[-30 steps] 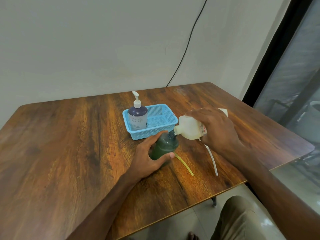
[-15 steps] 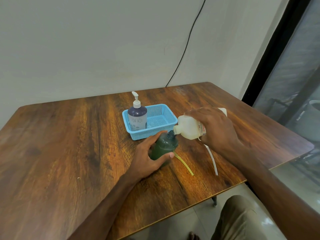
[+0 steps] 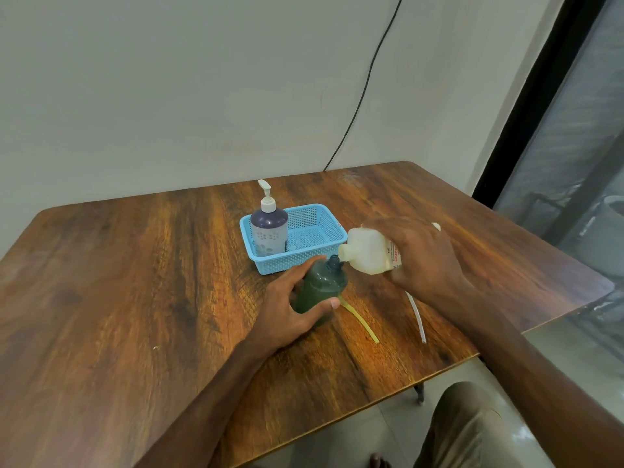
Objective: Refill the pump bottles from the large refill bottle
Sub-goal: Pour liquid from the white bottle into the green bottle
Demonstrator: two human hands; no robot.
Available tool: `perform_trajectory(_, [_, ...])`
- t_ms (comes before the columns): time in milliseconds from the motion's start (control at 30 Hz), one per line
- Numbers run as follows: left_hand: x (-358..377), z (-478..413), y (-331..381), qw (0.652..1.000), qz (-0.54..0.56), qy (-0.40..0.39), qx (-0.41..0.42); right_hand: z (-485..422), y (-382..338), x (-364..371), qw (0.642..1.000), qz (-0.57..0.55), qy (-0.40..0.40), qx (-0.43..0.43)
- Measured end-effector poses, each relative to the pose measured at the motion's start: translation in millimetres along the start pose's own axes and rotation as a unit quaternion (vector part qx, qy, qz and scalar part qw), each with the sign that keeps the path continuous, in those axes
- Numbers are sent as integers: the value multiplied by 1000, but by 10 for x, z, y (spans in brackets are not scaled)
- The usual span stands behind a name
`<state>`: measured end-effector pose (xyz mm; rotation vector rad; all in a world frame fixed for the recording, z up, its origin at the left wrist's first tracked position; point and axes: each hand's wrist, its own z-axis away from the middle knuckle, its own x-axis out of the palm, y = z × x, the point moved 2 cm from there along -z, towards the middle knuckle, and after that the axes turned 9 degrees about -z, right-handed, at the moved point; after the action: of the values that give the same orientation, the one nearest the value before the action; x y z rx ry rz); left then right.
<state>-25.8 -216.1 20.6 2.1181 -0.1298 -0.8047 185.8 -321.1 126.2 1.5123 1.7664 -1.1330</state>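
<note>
Just in front of the blue plastic mesh basket [image 3: 270,262], left hand [image 3: 287,312] wraps its fingers [image 3: 312,265] round the open dark green round bottle [image 3: 319,288] to steady it on the wooden surface [image 3: 135,298], while right hand [image 3: 425,261], curled round the cream plastic refill bottle [image 3: 368,256], tips its spout onto the neck to pour.

Right hand [image 3: 427,261] tips refill bottle [image 3: 368,253] onto green bottle [image 3: 319,287].

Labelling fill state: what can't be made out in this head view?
Head view only:
Level in the green bottle: dark plastic, and the left hand wraps it.
Flow at the mouth of the refill bottle: too small.
Its label: the right hand covers most, the rest is blurred.
Upper end of the white tube: behind the right wrist.
</note>
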Motion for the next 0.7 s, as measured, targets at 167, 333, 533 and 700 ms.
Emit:
perform_trajectory(167, [2,0,-15,1000,-10,-6,-4,34,92,170,998,-2,-49,50])
perform_trajectory(333, [0,2,-17,1000,-7,-6,-11,38,145,255,991,-45,-82,99])
perform_trajectory(533, [-17,-10,-3,1000,-4,-8,-22,43,195,268,979,-114,-64,156])
perform_trajectory(700, [-10,-21,-28,1000,1,-4,-29,46,267,361,968,-161,-30,193])
